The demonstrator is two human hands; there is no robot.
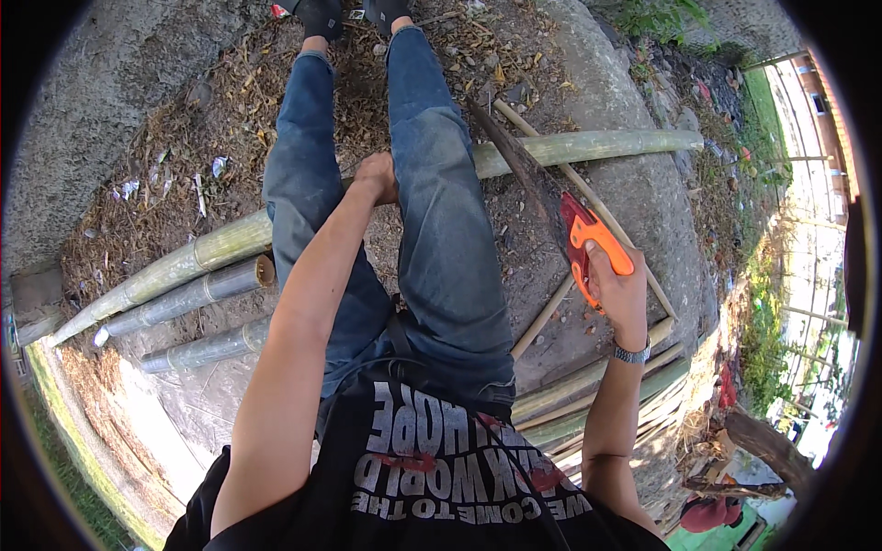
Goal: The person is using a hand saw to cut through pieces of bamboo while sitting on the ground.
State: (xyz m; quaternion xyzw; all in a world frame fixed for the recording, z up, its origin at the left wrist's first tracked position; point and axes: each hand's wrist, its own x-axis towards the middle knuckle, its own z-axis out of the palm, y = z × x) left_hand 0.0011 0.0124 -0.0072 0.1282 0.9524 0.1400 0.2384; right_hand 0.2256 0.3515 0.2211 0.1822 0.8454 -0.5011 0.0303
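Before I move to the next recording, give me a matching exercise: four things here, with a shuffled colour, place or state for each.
1. Left hand
2. Right hand
3. Jeans
4. Wristband

A. Blue
B. Gripping the orange-handled saw
C. Silvery grey
D. At the long bamboo pole

Pairs: 1-D; 2-B; 3-A; 4-C

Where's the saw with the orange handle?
In the head view, the saw is right of the person's legs, in the right hand, its dark blade crossing over a bamboo pole.

Rough grey concrete borders leaf-littered dirt in daylight.
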